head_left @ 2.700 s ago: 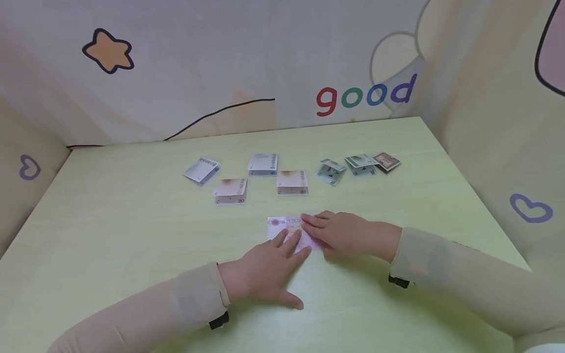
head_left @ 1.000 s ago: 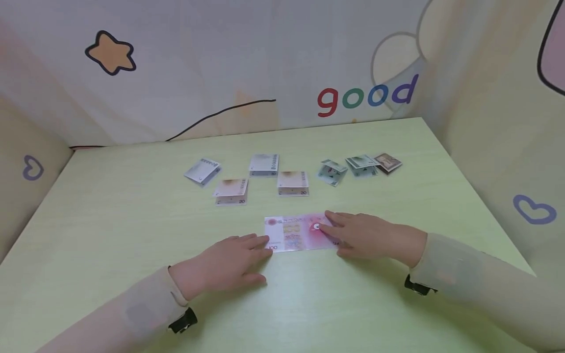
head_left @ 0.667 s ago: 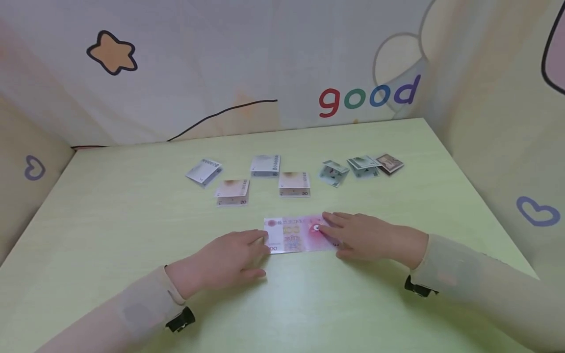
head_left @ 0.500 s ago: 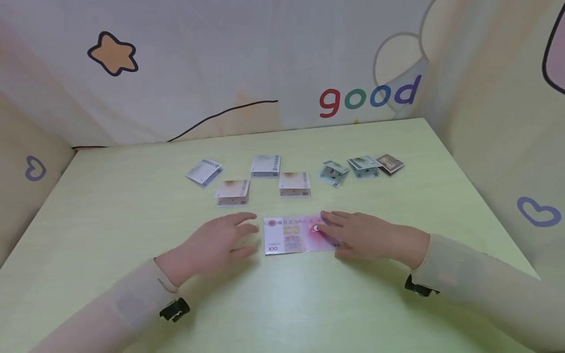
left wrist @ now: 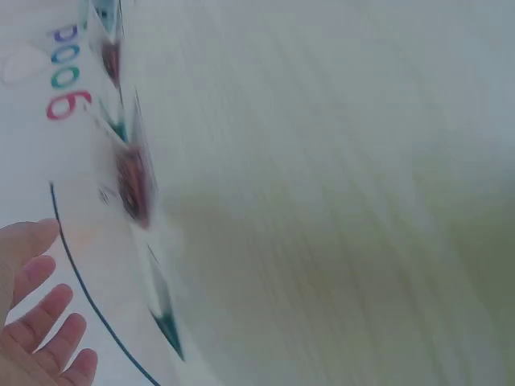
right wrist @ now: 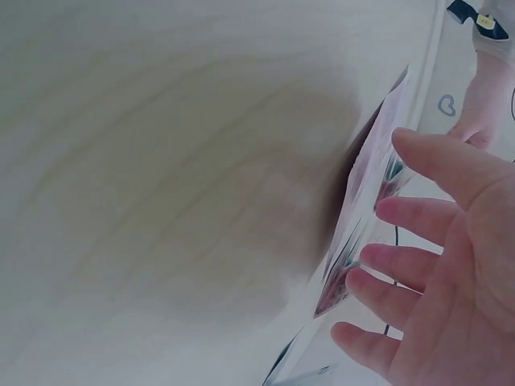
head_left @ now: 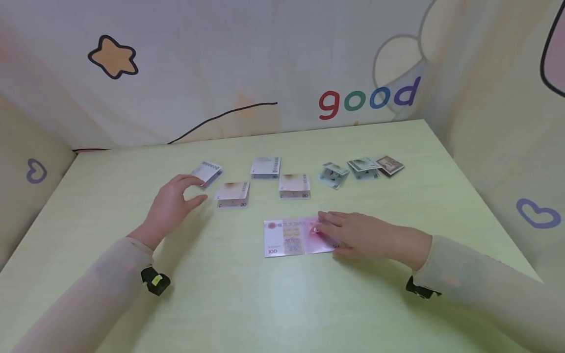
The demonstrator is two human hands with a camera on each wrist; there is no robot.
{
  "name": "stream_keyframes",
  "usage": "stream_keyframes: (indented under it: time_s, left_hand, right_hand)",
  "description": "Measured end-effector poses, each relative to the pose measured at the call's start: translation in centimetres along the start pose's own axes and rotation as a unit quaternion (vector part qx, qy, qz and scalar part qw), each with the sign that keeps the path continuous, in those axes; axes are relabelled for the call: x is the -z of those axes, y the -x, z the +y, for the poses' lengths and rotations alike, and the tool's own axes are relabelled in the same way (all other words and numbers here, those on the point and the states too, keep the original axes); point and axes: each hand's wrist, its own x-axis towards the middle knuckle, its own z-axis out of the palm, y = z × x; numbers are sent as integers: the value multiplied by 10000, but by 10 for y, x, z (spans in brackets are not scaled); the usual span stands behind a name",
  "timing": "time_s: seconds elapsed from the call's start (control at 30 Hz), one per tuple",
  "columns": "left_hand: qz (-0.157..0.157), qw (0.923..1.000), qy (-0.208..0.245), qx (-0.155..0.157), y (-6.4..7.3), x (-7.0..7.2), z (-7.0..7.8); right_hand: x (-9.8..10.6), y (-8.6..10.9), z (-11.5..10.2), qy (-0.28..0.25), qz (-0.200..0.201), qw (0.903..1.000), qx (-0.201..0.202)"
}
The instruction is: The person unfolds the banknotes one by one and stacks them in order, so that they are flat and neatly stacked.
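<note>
A pink 100 banknote [head_left: 284, 240] lies unfolded on the table, slightly raised along a crease. My right hand [head_left: 364, 238] rests on its right end with fingers straight, hiding that part. My left hand [head_left: 169, 203] hovers at the left, thumb and fingers apart with nothing between them. Nearest to it is a folded pale banknote [head_left: 207, 171]; the fingertips overlap its lower edge in the head view, and I cannot tell whether they touch. Just right of that hand stands a folded 20 banknote [head_left: 232, 191]. In the left wrist view the left hand's fingers [left wrist: 52, 322] are loosely bent.
Another folded pale note [head_left: 266, 165] and a second folded 20 note [head_left: 294, 184] stand mid-table. Farther right are two folded greenish notes, one [head_left: 334, 174] apart and one [head_left: 364, 165] touching a folded brown note [head_left: 390, 165]. Curtains [head_left: 198, 63] enclose the table's back and sides.
The 100 note, earlier mostly covered by both hands, shows more. My left hand has left its left end and moved left and away toward the folded pale note. The right hand stays on the note.
</note>
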Motion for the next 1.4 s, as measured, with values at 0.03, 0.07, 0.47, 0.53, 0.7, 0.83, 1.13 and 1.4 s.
stream_keyframes:
  time_s: [0.03, 0.07, 0.47, 0.53, 0.7, 0.83, 1.13, 1.4]
  left_hand:
    - [4, 9998, 125, 164, -3, 1, -5]
    - [-9, 9992, 256, 318, -5, 1, -10]
    - [-425, 9872, 858, 1274, -29, -10, -34]
    - [-443, 9873, 828, 1278, -32, -11, -35]
    - [-512, 9862, 738, 1393, -37, -15, -38]
    - [-519, 9829, 747, 1603, -41, -18, -41]
    - [-603, 9827, 612, 1641, -46, -17, -41]
    - [142, 9855, 955, 1399, -39, -10, -41]
  right_hand:
    - [0, 0, 0, -24, 4, 10000, -14]
    - [0, 0, 0, -39, 9, 10000, -28]
    - [2, 3, 1, -110, -35, 9999, -69]
    - [2, 3, 1, -120, -44, 9999, -84]
    - [1, 3, 1, -143, -56, 9998, -109]
    - [1, 4, 2, -225, -59, 9996, -128]
    - [1, 6, 3, -189, -10, 9997, -137]
    - [0, 8, 4, -415, -42, 9987, -308]
